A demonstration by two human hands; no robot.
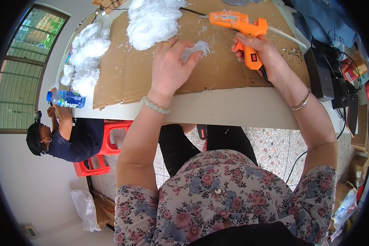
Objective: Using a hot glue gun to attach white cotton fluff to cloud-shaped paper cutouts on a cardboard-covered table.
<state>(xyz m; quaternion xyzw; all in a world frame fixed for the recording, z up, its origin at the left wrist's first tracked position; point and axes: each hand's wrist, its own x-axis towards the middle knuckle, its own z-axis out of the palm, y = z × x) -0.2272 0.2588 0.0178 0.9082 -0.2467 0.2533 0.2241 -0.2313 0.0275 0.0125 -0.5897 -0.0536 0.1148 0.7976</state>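
My right hand (260, 55) is wrapped round the handle of an orange hot glue gun (233, 21), a finger at its trigger. The gun's nozzle points left, and a pale glue stick (286, 37) sticks out of its back end. My left hand (170, 65) is over the cardboard sheet (229, 71), fingers loosely bent and thumb apart. Between its thumb and forefinger shows a small, wispy white piece of mesh (197, 50); whether they touch it I cannot tell. Just beyond that hand lies a big heap of white, ribbed, fluffy material (153, 22).
More white fluffy material (88, 47) lies at the table's left, near a blue-labelled bottle (69, 99). At the right stand a black box (319, 74) and tangled cables (344, 84). A seated person (69, 135) works at the left, by red stools (112, 137). White shreds litter the cardboard.
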